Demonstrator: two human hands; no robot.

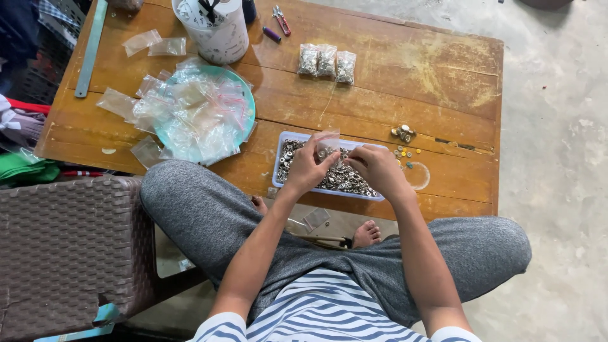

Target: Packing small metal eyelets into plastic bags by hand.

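My left hand [308, 167] holds a small clear plastic bag [327, 142] upright over a shallow white tray [279, 158] filled with small silver metal rings. My right hand [377, 168] is beside it over the tray, its fingertips pinched at the bag's mouth, seemingly on a few rings. Three filled clear bags of rings [327, 62] lie side by side at the far middle of the low wooden table [411, 69]. A round teal plate [248, 101] to the left is heaped with empty clear zip bags [193, 114].
A white cylindrical container [218, 31], red-handled pliers [282, 21] and a metal ruler [90, 50] lie along the table's far side. Small brass and coloured bits [404, 140] sit right of the tray. A brown wicker stool [69, 247] stands at left; concrete floor at right.
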